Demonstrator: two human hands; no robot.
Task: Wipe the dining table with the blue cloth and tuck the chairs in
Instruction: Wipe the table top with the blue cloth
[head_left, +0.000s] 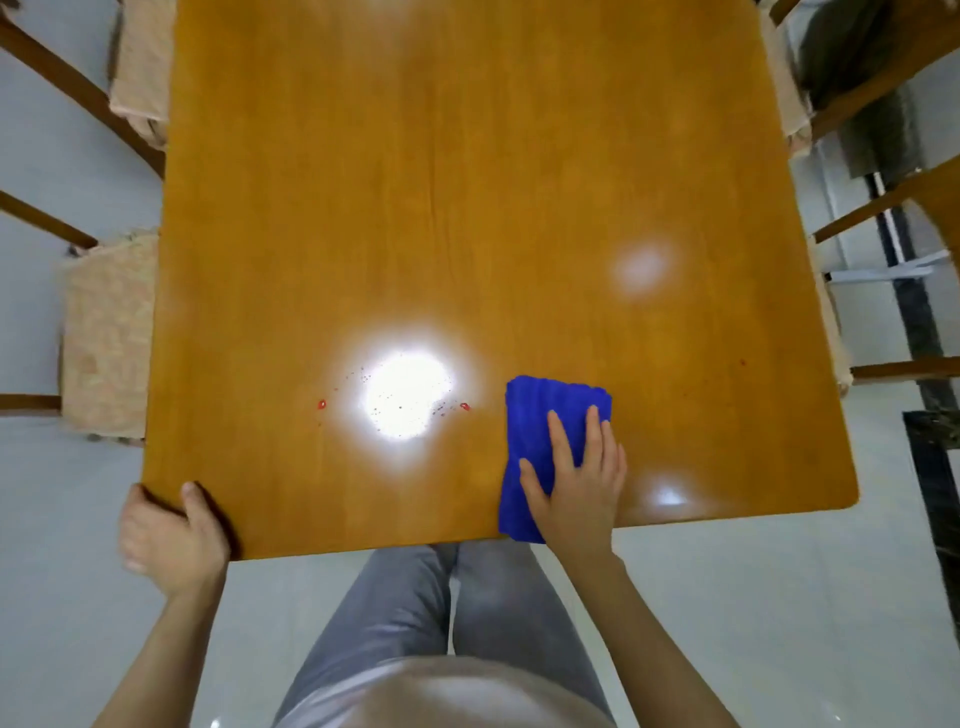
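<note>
Fingers of the right hand lie flat and spread on the cloth, which extends to 12 o'clock beyond them, near the table's near edge. Left hand clenches the near corner at 9 o'clock; crumbs lie between.

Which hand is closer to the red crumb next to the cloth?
Right. The right hand presses the blue cloth just beside the red crumb; the left hand grips the table corner farther away.
</note>
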